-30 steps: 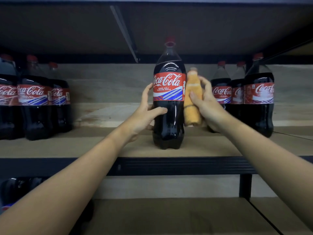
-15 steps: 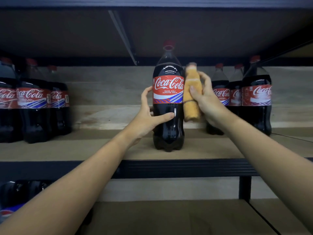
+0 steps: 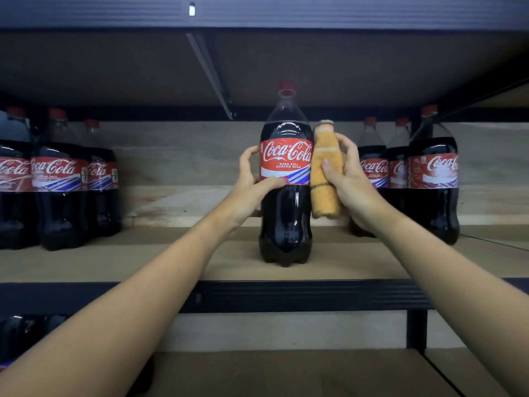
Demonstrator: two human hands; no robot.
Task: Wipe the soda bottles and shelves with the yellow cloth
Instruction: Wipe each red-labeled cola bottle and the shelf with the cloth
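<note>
A cola bottle stands upright near the front edge of a wooden shelf, the left hand curled around its label side while the right hand grips a rolled yellow cloth pressed against the bottle's right side, with more bottles standing behind.

A wooden shelf carries one cola bottle at centre, bottle clusters at left and right
</note>
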